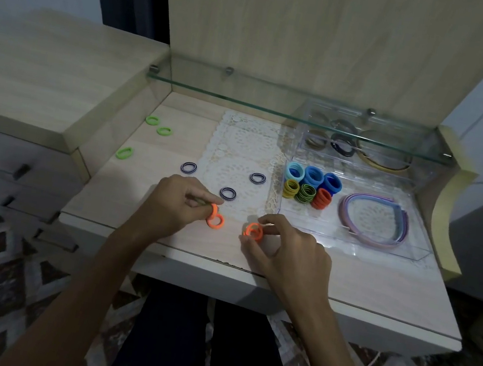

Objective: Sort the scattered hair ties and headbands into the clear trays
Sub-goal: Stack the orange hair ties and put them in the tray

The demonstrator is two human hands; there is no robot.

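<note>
Here, orange ties (216,216) being pinched by left hand (174,203); second orange bunch (253,230) being pinched by right hand (288,250), both just above table (134,196), left of tray (384,243). Judged light, soft, stretchy; pinching across ring band being advised.

Orange ties (216,216), green ties (152,120), navy striped ties (228,193), white lace mat (240,156), pastel headbands (372,219).

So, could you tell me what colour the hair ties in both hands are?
Orange hair ties, seen in the head view.
</note>
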